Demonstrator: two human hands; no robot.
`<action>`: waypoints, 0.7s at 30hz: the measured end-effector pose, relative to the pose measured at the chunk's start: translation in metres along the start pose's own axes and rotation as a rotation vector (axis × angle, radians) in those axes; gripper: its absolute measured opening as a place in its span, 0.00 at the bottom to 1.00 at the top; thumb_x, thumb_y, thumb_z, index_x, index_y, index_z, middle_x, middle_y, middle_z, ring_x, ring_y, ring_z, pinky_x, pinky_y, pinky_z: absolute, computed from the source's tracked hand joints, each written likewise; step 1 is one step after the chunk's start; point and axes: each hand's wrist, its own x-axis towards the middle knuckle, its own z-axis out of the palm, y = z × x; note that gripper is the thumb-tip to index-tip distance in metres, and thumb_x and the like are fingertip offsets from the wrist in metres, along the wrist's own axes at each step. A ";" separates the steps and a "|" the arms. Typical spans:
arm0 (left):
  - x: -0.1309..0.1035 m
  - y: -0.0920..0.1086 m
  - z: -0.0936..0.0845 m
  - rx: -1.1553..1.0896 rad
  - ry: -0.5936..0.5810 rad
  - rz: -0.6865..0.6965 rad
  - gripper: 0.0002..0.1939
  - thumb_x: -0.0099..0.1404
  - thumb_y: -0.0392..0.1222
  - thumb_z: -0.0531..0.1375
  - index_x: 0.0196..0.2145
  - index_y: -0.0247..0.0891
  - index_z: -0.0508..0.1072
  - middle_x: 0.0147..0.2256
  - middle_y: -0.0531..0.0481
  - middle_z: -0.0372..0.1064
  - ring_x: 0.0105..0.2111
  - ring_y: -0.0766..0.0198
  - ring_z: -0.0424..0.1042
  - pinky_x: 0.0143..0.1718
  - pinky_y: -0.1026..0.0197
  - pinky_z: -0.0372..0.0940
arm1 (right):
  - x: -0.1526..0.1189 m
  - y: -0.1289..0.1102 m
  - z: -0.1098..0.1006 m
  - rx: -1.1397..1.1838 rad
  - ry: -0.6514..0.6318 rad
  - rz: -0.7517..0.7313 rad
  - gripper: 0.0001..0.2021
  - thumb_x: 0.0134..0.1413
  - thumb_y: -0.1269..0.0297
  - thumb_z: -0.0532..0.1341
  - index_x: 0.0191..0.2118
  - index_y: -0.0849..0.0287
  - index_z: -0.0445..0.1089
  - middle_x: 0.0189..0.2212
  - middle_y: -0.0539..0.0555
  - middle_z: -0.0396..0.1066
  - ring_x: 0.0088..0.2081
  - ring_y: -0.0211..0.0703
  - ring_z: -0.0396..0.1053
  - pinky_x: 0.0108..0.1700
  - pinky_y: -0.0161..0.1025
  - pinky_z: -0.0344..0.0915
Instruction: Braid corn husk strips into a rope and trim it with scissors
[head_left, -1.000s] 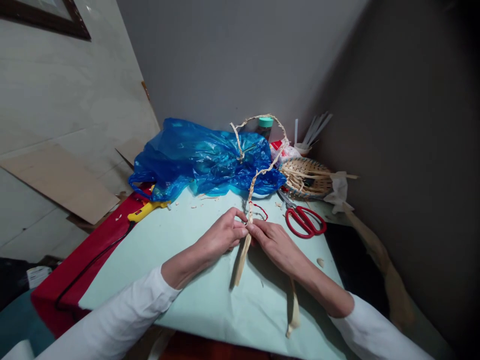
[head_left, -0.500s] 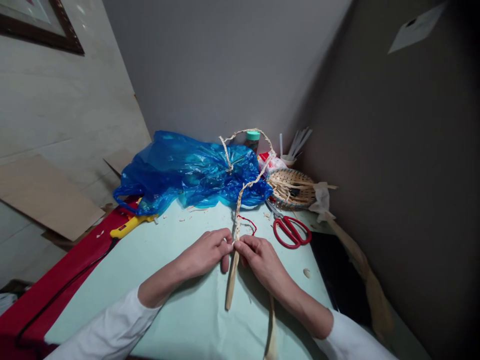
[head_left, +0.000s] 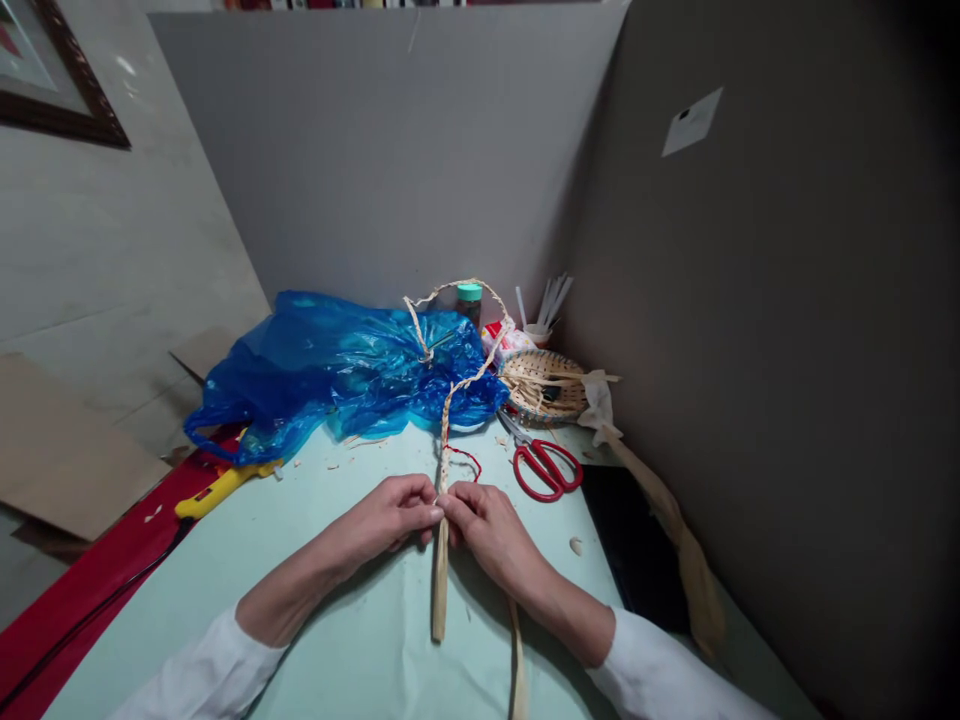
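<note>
A pale plaited cord of straw-like strips (head_left: 445,440) runs from my hands up over the blue bag and loops back. My left hand (head_left: 401,512) pinches it from the left, thumb and forefinger at the plait's lower end. My right hand (head_left: 480,520) closes on the same spot from the right, so the fingertips nearly meet. Below them a flat, unplaited strip (head_left: 440,600) points toward me. Another loose strip (head_left: 517,660) hangs down under my right wrist. A thin red thread (head_left: 471,462) curls beside the plait. The exact grip between the fingertips is hidden.
Red-handled scissors (head_left: 547,470) lie right of my hands, beside a black flat panel (head_left: 637,550). Behind are a blue plastic bag (head_left: 330,360), a woven basket (head_left: 536,400) holding strips and a green-lidded jar (head_left: 469,298). A yellow tool (head_left: 225,490) with a black cord lies left.
The view has shifted, so the whole scene sits further left and slightly lower. My left fingers have closed in on the plait; my right hand keeps its pinch there.
</note>
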 end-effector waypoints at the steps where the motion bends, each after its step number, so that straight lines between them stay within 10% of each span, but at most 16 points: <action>1: 0.001 -0.001 0.000 -0.006 -0.005 0.007 0.12 0.61 0.47 0.59 0.31 0.35 0.65 0.22 0.53 0.65 0.18 0.73 0.51 0.19 0.66 0.42 | 0.000 0.000 0.000 0.003 0.004 0.002 0.19 0.60 0.62 0.54 0.18 0.59 0.60 0.16 0.46 0.60 0.23 0.34 0.58 0.29 0.33 0.51; 7: 0.002 -0.006 -0.002 -0.124 -0.098 -0.045 0.13 0.61 0.49 0.59 0.30 0.37 0.62 0.23 0.53 0.68 0.15 0.75 0.45 0.17 0.67 0.38 | 0.002 0.001 0.001 0.013 -0.001 0.005 0.18 0.58 0.64 0.54 0.18 0.59 0.58 0.15 0.45 0.56 0.22 0.33 0.55 0.27 0.33 0.49; 11: 0.001 0.006 -0.012 0.116 -0.103 -0.052 0.15 0.61 0.50 0.58 0.27 0.36 0.66 0.25 0.49 0.70 0.19 0.70 0.59 0.22 0.66 0.52 | 0.002 0.000 0.001 0.008 0.006 -0.009 0.17 0.58 0.65 0.55 0.18 0.59 0.58 0.15 0.44 0.55 0.22 0.33 0.55 0.27 0.33 0.48; 16: 0.008 0.057 -0.022 0.750 0.201 0.223 0.14 0.63 0.47 0.56 0.30 0.35 0.76 0.30 0.49 0.73 0.31 0.61 0.68 0.32 0.64 0.57 | 0.003 0.001 0.002 -0.005 0.018 -0.027 0.17 0.57 0.66 0.55 0.17 0.59 0.56 0.15 0.44 0.54 0.22 0.33 0.54 0.26 0.33 0.46; 21: 0.060 0.108 0.009 0.946 0.299 0.482 0.11 0.62 0.38 0.55 0.34 0.35 0.78 0.33 0.48 0.77 0.33 0.61 0.72 0.34 0.63 0.59 | 0.005 0.001 0.003 -0.010 0.017 -0.025 0.16 0.54 0.72 0.55 0.17 0.60 0.56 0.15 0.45 0.55 0.21 0.32 0.54 0.26 0.32 0.46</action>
